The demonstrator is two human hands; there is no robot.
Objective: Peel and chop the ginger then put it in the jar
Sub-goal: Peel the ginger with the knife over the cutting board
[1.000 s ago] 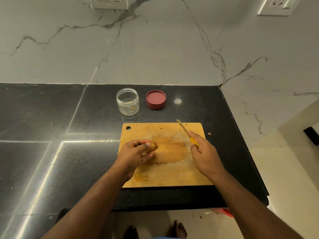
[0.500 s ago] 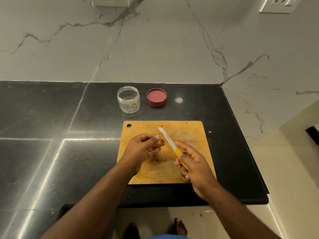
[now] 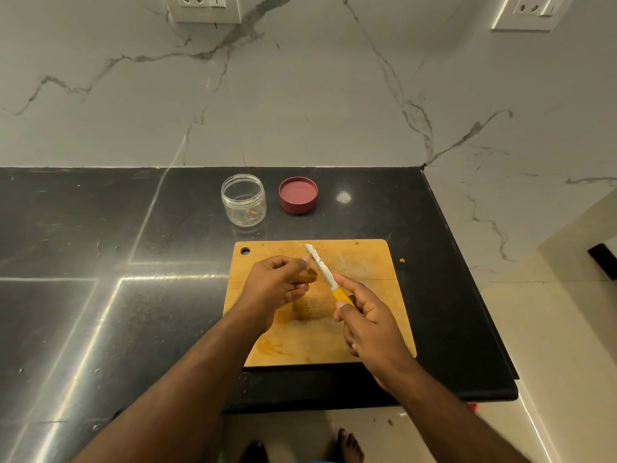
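My left hand [image 3: 275, 284] pinches a small brown piece of ginger [image 3: 307, 275] above the wooden cutting board [image 3: 367, 262]; most of the ginger is hidden by my fingers. My right hand [image 3: 369, 320] grips the yellow handle of a small knife [image 3: 322, 267]. Its white blade points up and to the left and lies right beside the ginger. An open clear jar [image 3: 243, 204] stands on the black counter behind the board, with a small yellow speck inside. Its red lid [image 3: 298, 194] lies upside down just right of the jar.
The black counter [image 3: 100, 262] ends at its front edge just below the board and at a right edge by the tiled floor. A marble wall with two socket plates rises behind. A small ginger scrap [image 3: 402, 260] lies right of the board. My bare feet show below.
My right hand lifted the knife from the board's right side and brought it leftward until the blade lies by the ginger. My left hand raised the ginger slightly.
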